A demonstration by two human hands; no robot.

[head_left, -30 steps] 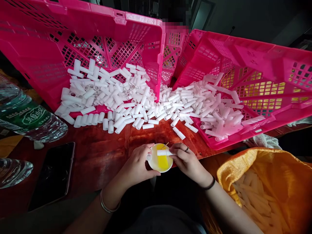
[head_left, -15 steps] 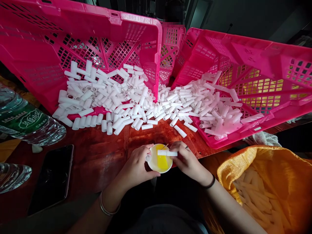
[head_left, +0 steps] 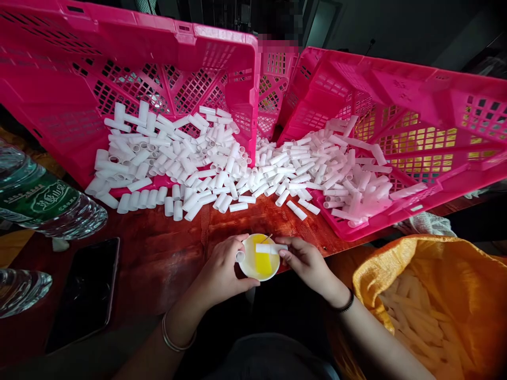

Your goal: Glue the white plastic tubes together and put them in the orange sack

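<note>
Landmark is the cup (head_left: 253, 275), small, white, with yellow liquid in it, at the near edge of the worktop (head_left: 166, 248). My left hand (head_left: 222, 269) is clasped round the cup's left wall, thumb under, fingers over the top. A short tube (head_left: 240, 256) is tucked end-on between that hand and the cup wall. My right hand (head_left: 307, 261) is just right of the cup, fingertips pinched on the right end of a white tube (head_left: 267, 248). That tube lies level across the cup's mouth, above the yellow liquid, its free end pointing at my left hand. Cannot tell if it touches the rim. A thin stick (head_left: 268, 237) leans out at the cup's far edge.

Beyond the cup, a loose tube pile (head_left: 222, 179) spreads over the worktop and into two tipped crates: left pink crate (head_left: 130, 58) and right pink crate (head_left: 396, 84). Far left of the cup lies a dark phone (head_left: 89, 290), with water bottles (head_left: 43, 203) past it. Right of the cup and lower, an orange sack (head_left: 455, 279) gapes open with pale tubes inside. Metal bangle (head_left: 172, 335) on my left wrist, black band (head_left: 344, 305) on my right.
</note>
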